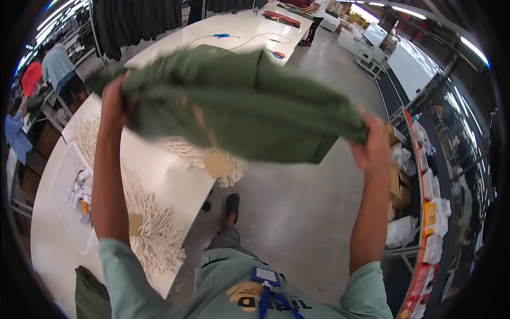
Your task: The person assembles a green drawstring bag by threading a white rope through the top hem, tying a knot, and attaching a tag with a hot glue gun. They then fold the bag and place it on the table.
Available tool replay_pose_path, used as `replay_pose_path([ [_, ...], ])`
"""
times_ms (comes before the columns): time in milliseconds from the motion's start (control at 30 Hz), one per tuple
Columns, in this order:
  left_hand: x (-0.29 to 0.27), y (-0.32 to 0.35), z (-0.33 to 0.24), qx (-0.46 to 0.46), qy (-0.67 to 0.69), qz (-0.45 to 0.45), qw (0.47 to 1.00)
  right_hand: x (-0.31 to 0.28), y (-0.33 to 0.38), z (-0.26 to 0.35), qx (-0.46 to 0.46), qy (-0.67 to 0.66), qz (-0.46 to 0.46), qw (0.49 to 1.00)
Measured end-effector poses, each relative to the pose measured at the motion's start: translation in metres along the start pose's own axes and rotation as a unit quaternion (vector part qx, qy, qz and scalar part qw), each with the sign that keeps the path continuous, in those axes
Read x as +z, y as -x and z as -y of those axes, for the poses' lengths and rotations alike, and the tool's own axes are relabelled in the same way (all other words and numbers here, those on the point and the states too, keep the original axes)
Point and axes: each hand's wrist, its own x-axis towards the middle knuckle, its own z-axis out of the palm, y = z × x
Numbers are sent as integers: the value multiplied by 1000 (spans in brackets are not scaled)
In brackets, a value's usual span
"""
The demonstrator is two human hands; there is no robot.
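A dark green garment stretches between my two raised hands, blurred by motion, so its exact kind is unclear. My left hand grips its left end, and my right hand is closed on its right end. A tan tag shows just below the cloth's lower edge. Bundles of cream cord lie along the edge of the white table, beneath and left of the garment. Another piece of dark green cloth rests at the table's near left.
A white plastic basket with small items stands on the table's left. Farther back lie a blue air gun, red-handled scissors and red folded cloth. Shelves with bags and boxes line the right. Other people work at left and far back.
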Motion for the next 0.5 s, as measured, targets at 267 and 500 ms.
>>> replay_pose_path([
  [267,61,-391,17,39,-1,157,987,72,-252,8,-81,-7,103,991],
  [500,63,-438,173,-126,-13,-170,977,81,-353,-200,112,315,85,939],
])
